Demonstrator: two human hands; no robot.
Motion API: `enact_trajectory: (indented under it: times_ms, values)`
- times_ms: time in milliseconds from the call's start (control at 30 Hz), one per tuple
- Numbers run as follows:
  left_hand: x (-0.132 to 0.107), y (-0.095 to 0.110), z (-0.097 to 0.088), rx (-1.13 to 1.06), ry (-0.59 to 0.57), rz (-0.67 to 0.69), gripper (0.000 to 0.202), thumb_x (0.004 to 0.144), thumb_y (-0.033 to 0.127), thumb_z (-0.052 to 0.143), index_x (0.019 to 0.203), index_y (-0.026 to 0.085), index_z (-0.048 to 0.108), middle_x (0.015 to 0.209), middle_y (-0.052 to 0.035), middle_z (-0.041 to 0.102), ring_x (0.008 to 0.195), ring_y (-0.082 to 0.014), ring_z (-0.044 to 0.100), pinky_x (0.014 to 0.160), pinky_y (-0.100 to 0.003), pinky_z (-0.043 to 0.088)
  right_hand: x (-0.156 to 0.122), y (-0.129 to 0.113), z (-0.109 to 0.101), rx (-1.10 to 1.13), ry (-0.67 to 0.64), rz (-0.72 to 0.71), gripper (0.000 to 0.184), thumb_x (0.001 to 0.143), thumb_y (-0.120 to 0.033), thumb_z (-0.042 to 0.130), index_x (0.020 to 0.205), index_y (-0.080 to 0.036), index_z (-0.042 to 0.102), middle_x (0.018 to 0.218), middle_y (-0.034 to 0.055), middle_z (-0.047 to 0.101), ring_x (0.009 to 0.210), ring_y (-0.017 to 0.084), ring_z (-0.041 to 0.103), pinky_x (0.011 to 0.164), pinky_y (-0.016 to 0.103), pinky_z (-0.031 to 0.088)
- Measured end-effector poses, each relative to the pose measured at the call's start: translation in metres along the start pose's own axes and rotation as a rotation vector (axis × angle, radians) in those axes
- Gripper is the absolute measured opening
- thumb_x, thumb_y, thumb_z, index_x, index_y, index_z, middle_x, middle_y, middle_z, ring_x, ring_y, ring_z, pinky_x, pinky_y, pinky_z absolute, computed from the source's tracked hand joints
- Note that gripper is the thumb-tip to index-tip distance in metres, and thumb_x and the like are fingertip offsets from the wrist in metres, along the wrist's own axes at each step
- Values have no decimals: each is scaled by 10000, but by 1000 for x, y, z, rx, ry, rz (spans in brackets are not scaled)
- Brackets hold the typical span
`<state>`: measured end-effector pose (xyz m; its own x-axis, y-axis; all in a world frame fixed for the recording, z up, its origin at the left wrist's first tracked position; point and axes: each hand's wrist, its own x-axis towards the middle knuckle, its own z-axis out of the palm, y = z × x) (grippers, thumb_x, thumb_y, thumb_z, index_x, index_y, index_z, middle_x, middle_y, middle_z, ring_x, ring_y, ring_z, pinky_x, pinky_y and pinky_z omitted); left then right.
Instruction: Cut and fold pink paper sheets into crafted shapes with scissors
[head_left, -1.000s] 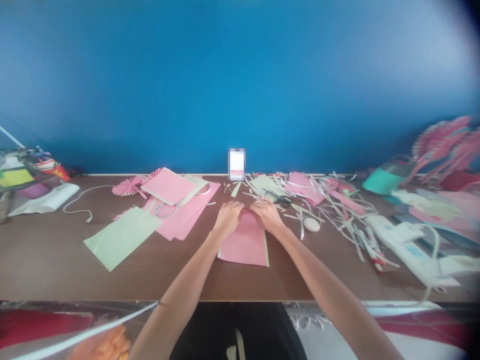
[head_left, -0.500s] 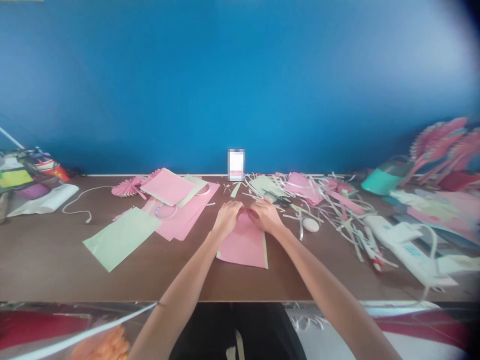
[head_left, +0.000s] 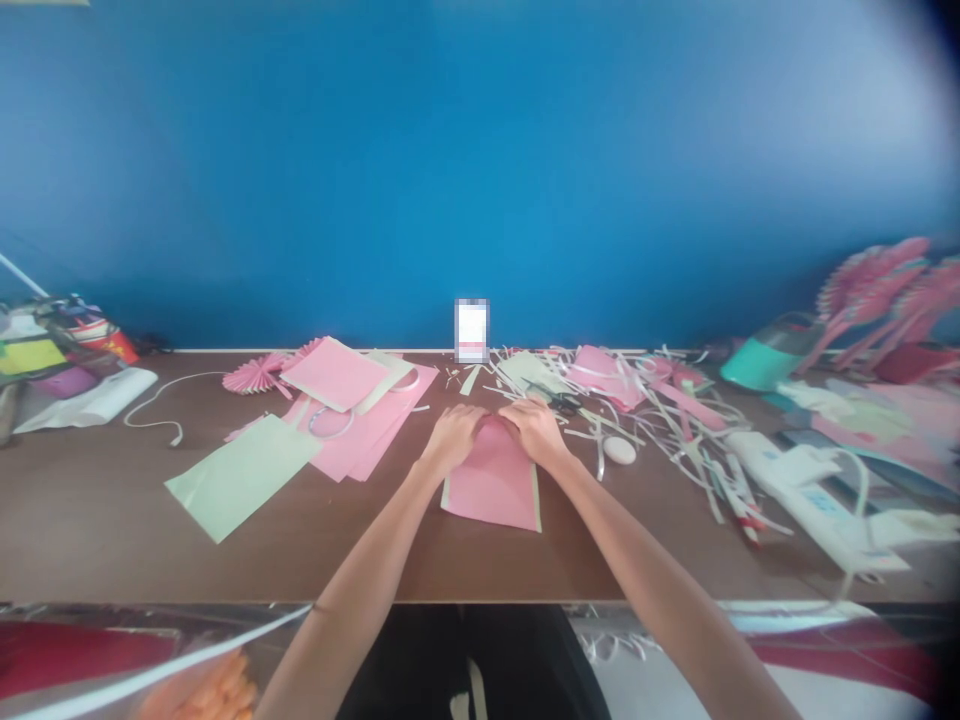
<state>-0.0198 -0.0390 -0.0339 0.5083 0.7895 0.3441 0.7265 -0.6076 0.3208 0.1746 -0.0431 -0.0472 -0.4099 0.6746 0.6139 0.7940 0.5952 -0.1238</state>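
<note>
Tabletop (head_left: 105,510) brown, blue wall (head_left: 480,170) behind; fingers (head_left: 517,416) of both hands curled onto pink paper (head_left: 493,488).

This is a paper-craft workspace, though whether it sits in a home or a small workshop cannot be told. A long brown wooden tabletop (head_left: 90,520) stands against a bright blue painted wall (head_left: 300,180). Sheets of pink paper (head_left: 334,373) and a pale green paper sheet (head_left: 240,478) lie across it, beside a pleated pink paper fan (head_left: 251,374) and a tangled heap of pale paper offcuts (head_left: 675,420). Feathery pink paper decorations (head_left: 870,285) stand at the far right.
</note>
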Motion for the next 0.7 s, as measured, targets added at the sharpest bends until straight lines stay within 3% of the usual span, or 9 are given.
enact_trajectory:
  times_ms: [333,500,700]
  values:
    - [-1,0,0,33,29,-26,332,895,108,353,1055,231,616,1026,-46,665,979,-213,553,863,-345,394,3,-8,-3,40,-5,-15,218,942,-233,457,872,-185,658,846,62,696,815,185,584,810,313,348]
    - [0,1,3,66,6,-31,322,886,98,362,1019,216,630,973,-53,672,943,-218,559,841,-347,399,3,-9,-3,31,-76,-22,201,940,-214,458,866,-190,643,795,41,682,763,168,575,787,299,340]
    - [0,6,-1,27,-52,7,248,902,172,402,1019,194,619,994,-68,665,974,-216,561,854,-340,406,0,-3,0,3,-83,-9,241,944,-211,443,835,-193,658,717,33,661,693,154,564,780,290,341]
